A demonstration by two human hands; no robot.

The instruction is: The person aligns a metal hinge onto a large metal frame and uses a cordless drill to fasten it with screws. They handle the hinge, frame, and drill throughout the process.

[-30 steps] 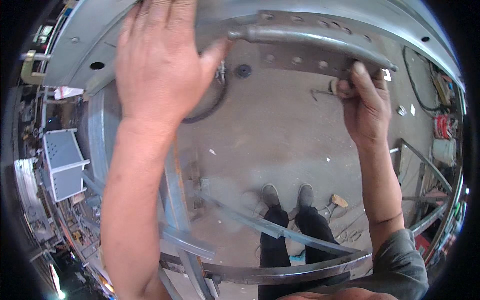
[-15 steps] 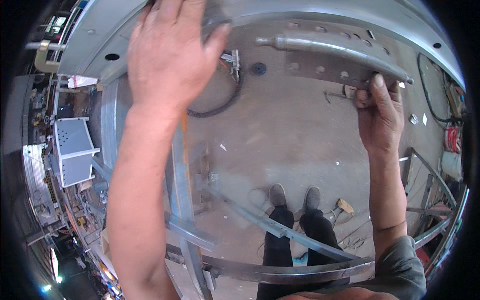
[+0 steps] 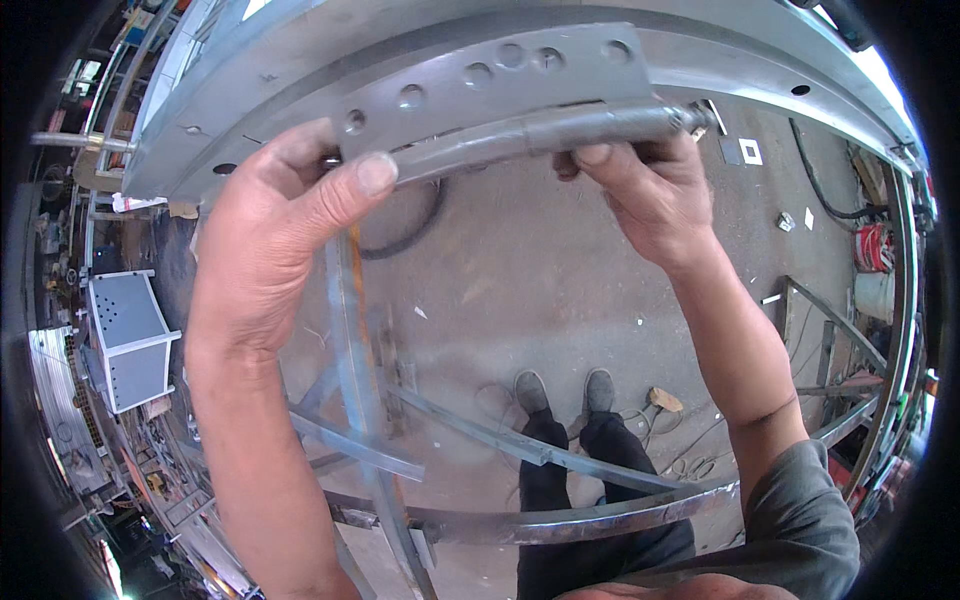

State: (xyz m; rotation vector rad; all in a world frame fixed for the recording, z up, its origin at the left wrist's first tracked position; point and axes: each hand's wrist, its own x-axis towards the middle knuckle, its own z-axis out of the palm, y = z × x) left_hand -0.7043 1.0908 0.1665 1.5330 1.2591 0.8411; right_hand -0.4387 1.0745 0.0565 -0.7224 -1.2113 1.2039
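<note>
A large grey metal hinge (image 3: 490,85) is held up in both hands near the top of the view. Its leaf has several round holes and points away from me. The thick barrel (image 3: 520,133) runs along the near edge. My left hand (image 3: 290,200) grips the barrel's left end, thumb on top. My right hand (image 3: 650,190) holds the barrel close to its right end, with thumb and fingers curled round its underside. Behind the hinge stretches a long grey metal beam (image 3: 720,65), partly covered by it. Whether the leaf touches the beam I cannot tell.
Below, steel frame bars (image 3: 590,528) cross in front of my legs. An upright bar (image 3: 350,330) stands left of centre. A black hose (image 3: 815,180) lies on the floor at right, near a red bundle (image 3: 873,248). A grey box-like stand (image 3: 132,340) is at far left.
My left hand, open before, has come down and closed on the hinge's left end. The hinge has moved left and turned, its right end now higher. My right hand has shifted left with it.
</note>
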